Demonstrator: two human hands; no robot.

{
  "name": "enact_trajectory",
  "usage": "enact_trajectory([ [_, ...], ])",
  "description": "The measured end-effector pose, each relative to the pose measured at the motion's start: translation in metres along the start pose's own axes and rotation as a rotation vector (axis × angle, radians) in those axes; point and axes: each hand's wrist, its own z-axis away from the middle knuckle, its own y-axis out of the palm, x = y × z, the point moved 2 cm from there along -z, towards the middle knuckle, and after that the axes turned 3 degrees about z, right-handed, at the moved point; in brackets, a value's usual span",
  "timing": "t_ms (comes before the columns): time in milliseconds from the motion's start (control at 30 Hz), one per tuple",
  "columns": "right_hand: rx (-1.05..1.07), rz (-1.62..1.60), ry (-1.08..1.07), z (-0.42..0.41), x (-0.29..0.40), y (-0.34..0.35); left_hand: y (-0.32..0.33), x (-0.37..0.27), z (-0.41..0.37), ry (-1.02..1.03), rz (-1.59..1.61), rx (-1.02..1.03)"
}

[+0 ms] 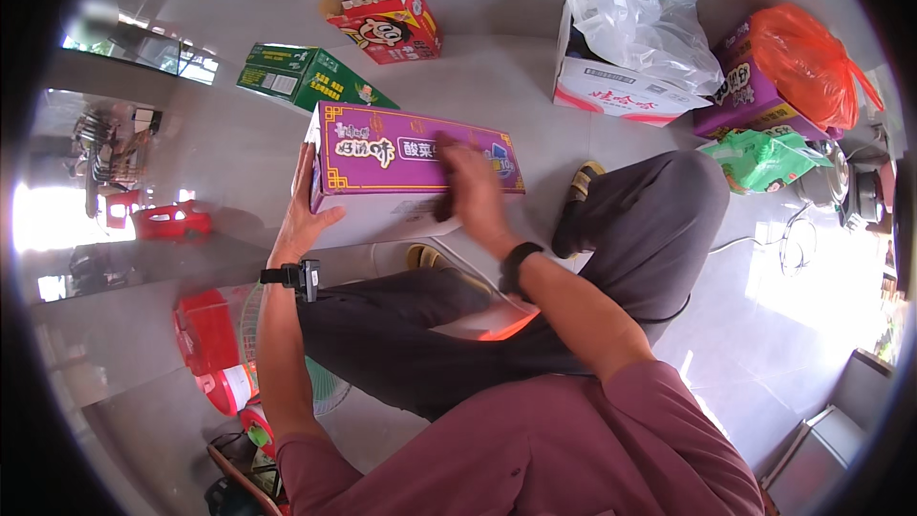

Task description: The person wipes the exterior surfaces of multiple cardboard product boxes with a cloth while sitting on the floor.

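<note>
A purple and white cardboard box (423, 150) with printed writing is held tilted before me, above the floor. My left hand (304, 211) grips its left end, palm against the end face and thumb on the white side. Over the right half of the box is my right hand (476, 193), blurred, with a dark brown object (444, 179) at its fingers against the box. What that object is, I cannot tell. A green cardboard box (308, 75) lies just behind the purple one.
An opened red carton (394, 29) stands at the back. Right of it are a white box (616, 89) under a clear plastic bag (637, 14), another purple box (738, 100) with an orange bag (802, 64), and a green package (766, 158). A cord (752, 240) crosses the floor.
</note>
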Motion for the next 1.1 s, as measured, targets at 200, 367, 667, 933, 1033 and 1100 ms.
enact_trajectory([
  [200, -0.038, 0.073, 0.386, 0.011, -0.088, -0.022, 0.012, -0.004, -0.009, 0.037, 0.007, -0.017],
  [367, 0.081, -0.158, -0.137, -0.062, 0.092, 0.001, 0.024, -0.025, -0.003, 0.112, -0.212, -0.004],
  [667, -0.035, 0.019, -0.022, -0.037, 0.0, 0.023, 0.023, -0.015, 0.016, 0.12, -0.131, -0.072],
  [933, -0.021, 0.382, 0.528, 0.012, -0.178, -0.007, 0.029, -0.017, 0.013, 0.148, -0.148, -0.053],
  [1033, -0.064, 0.152, 0.793, 0.008, -0.18, 0.003, 0.029, -0.024, 0.013, 0.155, -0.205, -0.037],
  [1100, -0.05, 0.116, 0.721, -0.002, -0.175, 0.008, 0.027, -0.023, 0.014, 0.16, -0.244, -0.046],
])
